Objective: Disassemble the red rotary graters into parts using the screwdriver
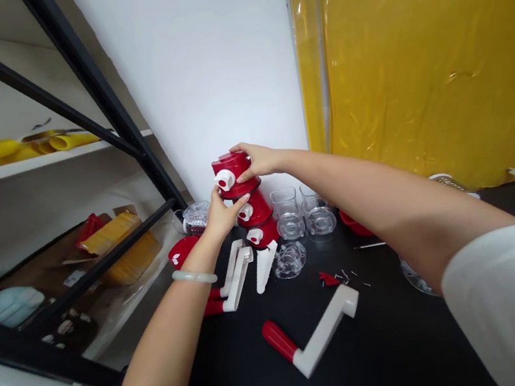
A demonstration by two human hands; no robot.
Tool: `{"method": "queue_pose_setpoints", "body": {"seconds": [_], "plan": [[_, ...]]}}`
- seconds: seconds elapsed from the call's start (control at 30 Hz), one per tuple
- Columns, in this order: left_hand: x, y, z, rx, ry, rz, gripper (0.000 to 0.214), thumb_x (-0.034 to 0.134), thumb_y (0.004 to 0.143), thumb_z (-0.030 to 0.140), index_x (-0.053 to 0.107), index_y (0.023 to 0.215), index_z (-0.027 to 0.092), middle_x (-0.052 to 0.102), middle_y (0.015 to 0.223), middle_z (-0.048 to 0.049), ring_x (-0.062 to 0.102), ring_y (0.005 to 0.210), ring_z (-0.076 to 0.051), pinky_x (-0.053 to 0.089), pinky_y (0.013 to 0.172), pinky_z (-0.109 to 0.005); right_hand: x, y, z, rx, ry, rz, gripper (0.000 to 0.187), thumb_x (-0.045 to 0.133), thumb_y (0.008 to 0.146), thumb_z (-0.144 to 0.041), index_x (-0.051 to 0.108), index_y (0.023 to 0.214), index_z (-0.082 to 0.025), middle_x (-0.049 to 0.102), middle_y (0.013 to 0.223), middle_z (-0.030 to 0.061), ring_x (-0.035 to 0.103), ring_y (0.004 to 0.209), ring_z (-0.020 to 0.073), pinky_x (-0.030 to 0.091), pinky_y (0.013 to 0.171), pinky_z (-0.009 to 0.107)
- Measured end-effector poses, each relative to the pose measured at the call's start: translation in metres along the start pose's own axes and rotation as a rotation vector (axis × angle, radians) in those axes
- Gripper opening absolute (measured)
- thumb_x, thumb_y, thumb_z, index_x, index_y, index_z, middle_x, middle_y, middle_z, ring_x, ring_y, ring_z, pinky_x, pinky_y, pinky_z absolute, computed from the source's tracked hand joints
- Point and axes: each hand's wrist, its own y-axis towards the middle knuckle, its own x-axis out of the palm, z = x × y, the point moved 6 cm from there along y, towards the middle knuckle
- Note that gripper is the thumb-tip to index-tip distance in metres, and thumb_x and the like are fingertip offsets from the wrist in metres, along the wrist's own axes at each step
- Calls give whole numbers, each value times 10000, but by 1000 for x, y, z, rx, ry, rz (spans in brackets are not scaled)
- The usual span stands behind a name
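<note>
A stack of three red plastic housings with white knobs stands on the black table (391, 342) against the white wall. My right hand (256, 159) grips the top red housing (233, 174) from above and from the right. My left hand (221, 212) is closed on the left side of the stack, fingers around the middle housing (254, 210). The lowest housing (264, 233) rests on the table. A pale bangle (194, 276) sits on my left wrist.
White crank handles with red grips lie in front of the stack (236, 275) and nearer me (313, 334). Clear plastic cups (301, 212) and a clear disc (290, 260) stand to the right. Small screws (351, 277) are scattered. A shelf rack (98, 246) with yellow parts stands left.
</note>
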Motion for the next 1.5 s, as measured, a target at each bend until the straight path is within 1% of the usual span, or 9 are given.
{"method": "queue_pose_setpoints", "body": {"seconds": [0.13,0.33,0.53,0.8,1.03,1.27,1.4,1.47,1.5], "plan": [[7,-1,-7,-73,6,-22,832,910,637,336,504,1348,189,657,1310,-146,610,1260,-329,457,1109,-531,0,-6,7,38,-1,-3,944,823,635,-129,395,1475,-78,547,1396,201,588,1214,286,487,1075,422],[8,-2,-5,-132,2,-17,854,907,641,358,477,1352,160,598,1391,-195,596,1283,-333,482,1083,-505,1,-8,7,43,-3,-22,964,813,625,-117,402,1496,-117,557,1399,162,590,1215,273,490,1085,411],[7,-5,-1,-129,1,15,730,842,732,394,483,1310,129,573,1406,-219,596,1280,-328,483,1080,-499,0,-7,2,17,-36,-39,881,800,624,-127,478,1444,-120,631,1272,141,631,1106,278,529,1021,423],[-1,-8,3,-123,17,23,779,868,706,383,468,1339,167,521,1467,-203,512,1373,-322,447,1118,-476,-1,-8,2,-11,-89,-36,884,793,621,-134,470,1444,-110,588,1348,149,608,1156,267,494,1053,403],[-1,-4,5,-115,58,20,765,863,704,384,474,1320,150,540,1433,-218,535,1343,-339,444,1109,-514,-1,-7,-1,-26,-113,-45,909,786,630,-120,457,1477,-100,588,1354,163,611,1149,276,508,1034,412],[-1,-3,9,-119,94,26,778,863,693,369,459,1321,153,522,1446,-218,518,1358,-338,425,1125,-495,-3,-9,-6,-40,-166,-58,916,787,623,-107,474,1484,-139,564,1388,148,595,1182,291,505,1053,434],[-14,-8,14,-139,142,95,937,908,617,348,392,1379,167,389,1529,-224,349,1472,-375,275,1216,-506,-11,-12,-7,-32,-208,-41,967,823,584,-88,490,1489,-163,468,1484,161,510,1298,351,441,1127,501],[-25,-21,26,-95,204,204,1018,911,596,328,327,1415,176,285,1565,-214,229,1513,-385,155,1251,-514,-20,-17,-11,-35,-262,-40,1023,858,571,-112,469,1514,-189,411,1522,161,445,1366,375,380,1171,528],[-31,-33,38,-16,273,292,996,887,624,338,310,1419,177,279,1552,-205,226,1505,-381,146,1250,-517,-26,-23,-14,-41,-305,-47,1054,876,572,-139,448,1533,-204,385,1536,158,413,1395,381,347,1191,534]]}}
